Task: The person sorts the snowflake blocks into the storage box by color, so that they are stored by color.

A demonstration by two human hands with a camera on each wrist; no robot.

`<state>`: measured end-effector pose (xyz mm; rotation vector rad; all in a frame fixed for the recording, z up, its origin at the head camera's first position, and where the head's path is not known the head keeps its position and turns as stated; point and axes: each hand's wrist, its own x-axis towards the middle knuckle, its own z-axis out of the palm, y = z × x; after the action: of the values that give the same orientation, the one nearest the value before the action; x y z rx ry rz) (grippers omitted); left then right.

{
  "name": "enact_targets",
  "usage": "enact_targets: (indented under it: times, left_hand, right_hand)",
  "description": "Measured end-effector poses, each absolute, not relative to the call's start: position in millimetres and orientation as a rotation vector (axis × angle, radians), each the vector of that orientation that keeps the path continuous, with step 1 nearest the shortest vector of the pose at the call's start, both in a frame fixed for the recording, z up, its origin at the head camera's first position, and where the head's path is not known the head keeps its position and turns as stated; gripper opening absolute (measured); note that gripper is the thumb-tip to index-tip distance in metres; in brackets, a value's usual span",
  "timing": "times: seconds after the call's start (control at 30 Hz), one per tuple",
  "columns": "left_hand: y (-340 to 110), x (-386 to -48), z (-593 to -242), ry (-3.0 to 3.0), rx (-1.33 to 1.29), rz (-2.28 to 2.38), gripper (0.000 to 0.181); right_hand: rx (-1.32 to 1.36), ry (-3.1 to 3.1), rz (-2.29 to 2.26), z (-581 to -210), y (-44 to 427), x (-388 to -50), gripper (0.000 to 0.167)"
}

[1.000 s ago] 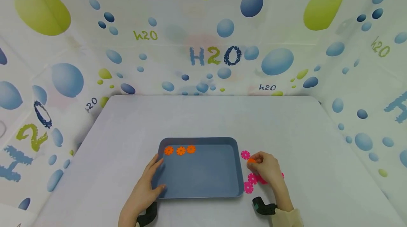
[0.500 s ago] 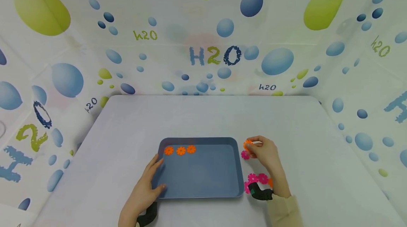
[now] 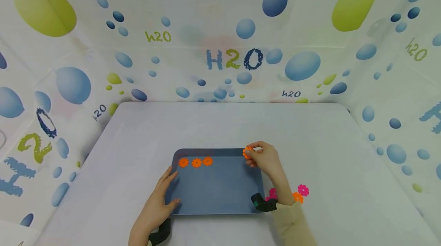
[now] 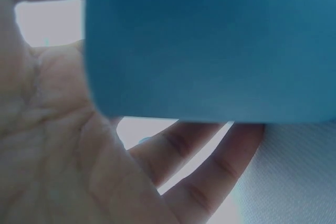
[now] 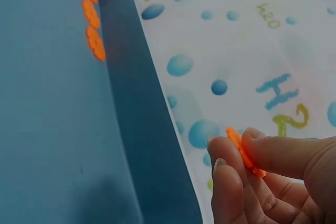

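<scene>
White tabletop: I count three orange flower discs in the blue-grey rectangular tray, right hand pinching another, left hand spread, others outside.

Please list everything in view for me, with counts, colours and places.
Tray: one, blue-grey, on the table
Flower-shaped discs: three, orange, in a row inside the tray, by its far left corner
Held flower-shaped disc: one, orange, pinched in the right hand
Loose orange disc: at least one, orange, right of the tray
Pink discs: at least two, pink, right of the tray, some partly hidden
Table: one, white, beneath the tray
Backdrop: white, blue-and-green drops and H2O lettering, around the table
Wrist cameras: two, black, one per wrist
Sleeve: one, cream, right forearm
Left hand: one, bare, at the tray's left edge
Right hand: one, bare, near the tray's far right corner
</scene>
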<state>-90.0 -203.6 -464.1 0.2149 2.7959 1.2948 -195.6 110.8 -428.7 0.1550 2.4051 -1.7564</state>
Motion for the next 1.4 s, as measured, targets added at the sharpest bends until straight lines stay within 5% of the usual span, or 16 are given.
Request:
enact_targets:
  times: [0.57,1.4]
  left_hand:
    - [-203.5,-90.0,-464.9,2.81,0.216,1.277,0.077]
    - [-204.1,-90.1,-467.0,2.799,0.212,1.274,0.076]
  right_hand:
    - [-0.025,2.485,-1.553,-446.8,60.5,-198.6,0.019]
    - [-0.107,2.327,-1.541,-466.7,50.9,-203.3,0.026]
